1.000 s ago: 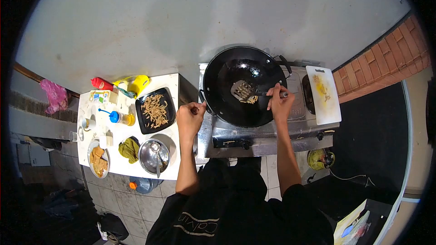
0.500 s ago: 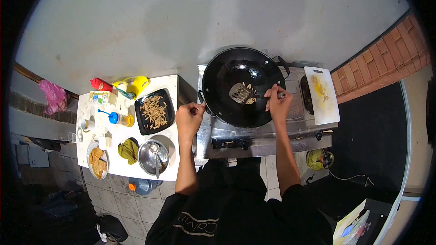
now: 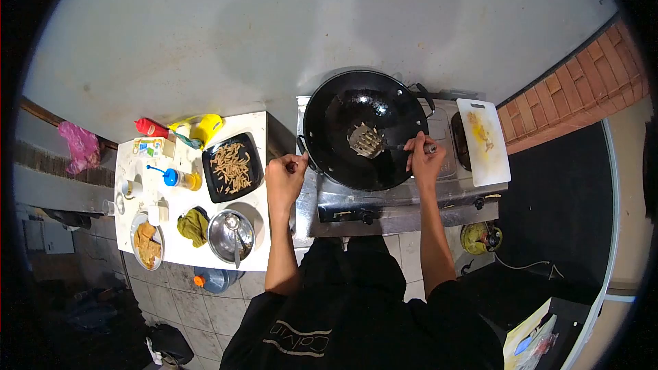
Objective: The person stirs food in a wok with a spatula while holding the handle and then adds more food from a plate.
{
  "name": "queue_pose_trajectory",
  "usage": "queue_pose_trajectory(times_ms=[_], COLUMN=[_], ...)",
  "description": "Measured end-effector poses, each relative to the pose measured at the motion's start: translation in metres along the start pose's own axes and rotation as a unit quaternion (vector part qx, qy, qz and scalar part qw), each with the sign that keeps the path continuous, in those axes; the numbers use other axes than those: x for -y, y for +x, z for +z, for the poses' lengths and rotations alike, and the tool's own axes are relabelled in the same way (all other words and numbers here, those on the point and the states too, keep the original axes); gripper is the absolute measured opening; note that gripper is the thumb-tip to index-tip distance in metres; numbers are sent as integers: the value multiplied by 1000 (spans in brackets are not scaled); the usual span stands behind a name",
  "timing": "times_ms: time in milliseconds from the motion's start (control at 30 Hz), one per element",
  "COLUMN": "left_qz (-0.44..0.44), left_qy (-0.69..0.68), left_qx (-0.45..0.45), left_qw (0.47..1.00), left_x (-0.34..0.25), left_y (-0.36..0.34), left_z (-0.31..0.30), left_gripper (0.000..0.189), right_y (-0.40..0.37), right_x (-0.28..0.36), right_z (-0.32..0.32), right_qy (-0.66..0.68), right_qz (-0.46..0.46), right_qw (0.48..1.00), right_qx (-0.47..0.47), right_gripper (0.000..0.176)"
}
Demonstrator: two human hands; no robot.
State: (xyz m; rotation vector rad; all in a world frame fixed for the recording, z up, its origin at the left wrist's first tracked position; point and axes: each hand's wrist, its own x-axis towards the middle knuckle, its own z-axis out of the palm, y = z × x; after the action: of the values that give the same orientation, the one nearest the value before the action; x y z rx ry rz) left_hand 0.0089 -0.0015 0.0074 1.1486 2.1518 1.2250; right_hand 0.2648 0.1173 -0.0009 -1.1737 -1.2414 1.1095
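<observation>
A large black wok (image 3: pixel 336 106) sits on the metal gas stove. My right hand (image 3: pixel 423 159) is closed around the handle of a slotted spatula (image 3: pixel 366 141). Its broad head rests low in the wok, over some small pale strips of food (image 3: pixel 361 127), partly covering them. At the wok's left side my left hand (image 3: pixel 284 177) is closed, thumb and fingertips at the left wok handle (image 3: pixel 302 144). A black square plate (image 3: pixel 255 152) with many similar browned strips lies on the white table to the left.
The white table (image 3: pixel 185 202) also bears a steel bowl (image 3: pixel 214 238) with a spoon, a green cloth (image 3: pixel 192 227), a plate of fried food (image 3: pixel 147 243) and several bottles. Right of the wok lies a stained white cutting board (image 3: pixel 485 161). A green gas cylinder (image 3: pixel 474 240) stands below.
The spatula head has shifted slightly right and turned, now covering more of the food strips. My right hand moved a little with it; my left hand stays at the wok handle.
</observation>
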Motion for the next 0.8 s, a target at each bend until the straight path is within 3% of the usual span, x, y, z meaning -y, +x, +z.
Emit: queue_pose_trajectory(times_ms=[367,500,600,700,800], left_qz=[-17,3,-3,2,-12], left_qy=[8,25,30,44,48], left_qx=[-35,-50,-63,-80,-86], left_qw=[999,998,998,996,995], left_x=[-3,-12,-11,-15,-16], left_y=[-8,-13,-16,-16,-22], left_z=[7,8,10,13,15], left_gripper=[24,24,25,25,25], right_y=[14,25,24,28,30], right_x=[4,4,1,8,14], right_z=[-10,-12,-7,-17,-26], right_qy=[33,-4,5,10,26], right_qz=[26,36,18,13,16], right_qw=[997,999,992,990,993], right_qx=[71,40,123,139,116], right_gripper=[41,40,39,39,39])
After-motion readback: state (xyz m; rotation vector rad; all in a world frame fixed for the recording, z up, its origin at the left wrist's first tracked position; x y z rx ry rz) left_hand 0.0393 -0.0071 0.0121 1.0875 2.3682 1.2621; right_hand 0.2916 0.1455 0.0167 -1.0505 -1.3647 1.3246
